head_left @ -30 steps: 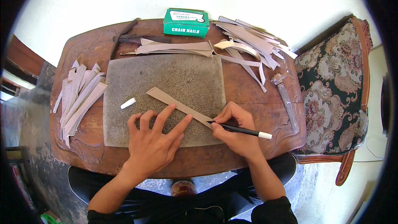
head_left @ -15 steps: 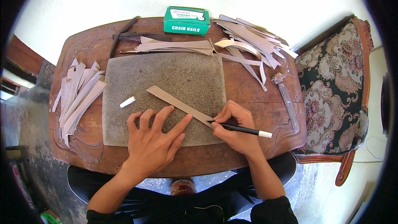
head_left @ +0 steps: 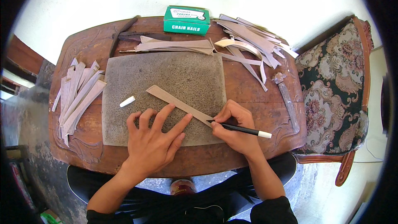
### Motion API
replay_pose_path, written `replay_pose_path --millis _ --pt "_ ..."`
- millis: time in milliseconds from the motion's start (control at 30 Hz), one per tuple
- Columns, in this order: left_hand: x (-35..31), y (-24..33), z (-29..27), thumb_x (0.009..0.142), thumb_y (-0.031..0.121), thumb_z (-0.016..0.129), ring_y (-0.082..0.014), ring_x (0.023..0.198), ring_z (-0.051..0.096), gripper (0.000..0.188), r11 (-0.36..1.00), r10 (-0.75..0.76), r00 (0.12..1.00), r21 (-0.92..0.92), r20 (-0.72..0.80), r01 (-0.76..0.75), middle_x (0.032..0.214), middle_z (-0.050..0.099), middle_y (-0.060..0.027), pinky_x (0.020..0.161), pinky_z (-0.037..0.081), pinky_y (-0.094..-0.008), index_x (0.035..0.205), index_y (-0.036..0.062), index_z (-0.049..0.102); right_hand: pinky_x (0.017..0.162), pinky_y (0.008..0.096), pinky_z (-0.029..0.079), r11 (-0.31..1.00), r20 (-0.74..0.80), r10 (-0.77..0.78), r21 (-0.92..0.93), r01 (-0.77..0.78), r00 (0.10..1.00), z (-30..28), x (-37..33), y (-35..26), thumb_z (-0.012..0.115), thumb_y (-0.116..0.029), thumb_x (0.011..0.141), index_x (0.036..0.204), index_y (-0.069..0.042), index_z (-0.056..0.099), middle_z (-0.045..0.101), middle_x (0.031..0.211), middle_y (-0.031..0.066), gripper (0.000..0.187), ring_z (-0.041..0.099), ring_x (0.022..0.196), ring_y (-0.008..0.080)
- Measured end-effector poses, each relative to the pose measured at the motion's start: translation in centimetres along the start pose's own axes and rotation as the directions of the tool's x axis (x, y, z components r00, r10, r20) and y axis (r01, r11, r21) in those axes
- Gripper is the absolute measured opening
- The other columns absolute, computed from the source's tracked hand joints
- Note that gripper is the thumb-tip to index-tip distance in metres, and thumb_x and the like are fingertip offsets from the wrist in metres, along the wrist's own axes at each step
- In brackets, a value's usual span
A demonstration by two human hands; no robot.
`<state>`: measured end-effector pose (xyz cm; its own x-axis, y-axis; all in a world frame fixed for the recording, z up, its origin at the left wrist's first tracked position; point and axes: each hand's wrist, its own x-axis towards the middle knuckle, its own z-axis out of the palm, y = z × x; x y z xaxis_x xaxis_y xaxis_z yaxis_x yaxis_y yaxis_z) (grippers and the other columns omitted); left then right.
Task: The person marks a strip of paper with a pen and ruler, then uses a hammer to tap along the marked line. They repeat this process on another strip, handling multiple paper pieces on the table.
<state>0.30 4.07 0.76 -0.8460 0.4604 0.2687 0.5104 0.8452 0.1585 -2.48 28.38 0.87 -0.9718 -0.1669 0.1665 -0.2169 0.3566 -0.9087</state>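
Observation:
A tan tapered strip, perhaps leather, lies slantwise on a grey speckled mat. My left hand rests with its fingers spread, the index and middle fingertips against the strip's lower edge. In my right hand is a black marker with a white end, pinched between thumb and fingers. Its tip touches the strip near the right end, part of which my fingers hide. A white marker cap lies on the mat above and left of my left hand.
More tan strips lie in a left pile, a far row and a right pile. A green box stands at the back of the wooden table. A hammer lies at right, beside a floral chair.

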Motion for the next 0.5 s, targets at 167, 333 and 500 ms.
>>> replay_pose_path --millis 167,333,500 --pt "0.12 0.02 0.03 0.094 0.032 0.065 -0.0296 0.119 0.042 0.042 1.000 0.002 1.000 -0.010 -0.013 -0.003 0.143 0.051 -0.0042 0.104 0.029 -0.0506 0.136 0.0287 0.069 0.064 0.0274 0.051 1.000 0.002 0.016 0.007 -0.016 1.000 -0.08 -0.03 -0.17 0.076 0.000 0.075 0.078 0.001 0.059 0.060 0.080 0.0073 0.018 0.063 0.071 0.0148" --pt "0.11 0.02 0.00 0.093 0.032 0.065 -0.0297 0.119 0.043 0.043 1.000 0.006 1.000 -0.011 -0.013 -0.006 0.143 0.052 -0.0043 0.104 0.029 -0.0508 0.136 0.0284 0.069 0.063 0.0281 0.050 1.000 0.000 -0.019 -0.011 0.019 1.000 -0.14 -0.02 0.23 0.077 0.000 0.075 0.078 0.001 0.059 0.059 0.078 0.0076 0.018 0.063 0.070 0.0149" --pt "0.09 0.01 -0.06 0.093 0.032 0.066 -0.0299 0.119 0.043 0.043 1.000 0.008 1.000 -0.002 -0.015 -0.008 0.143 0.051 -0.0046 0.104 0.030 -0.0507 0.136 0.0284 0.069 0.062 0.0282 0.049 1.000 0.000 -0.014 -0.026 0.014 1.000 -0.03 0.01 0.08 0.077 -0.001 0.075 0.077 0.001 0.058 0.059 0.078 0.0078 0.019 0.062 0.069 0.0149"
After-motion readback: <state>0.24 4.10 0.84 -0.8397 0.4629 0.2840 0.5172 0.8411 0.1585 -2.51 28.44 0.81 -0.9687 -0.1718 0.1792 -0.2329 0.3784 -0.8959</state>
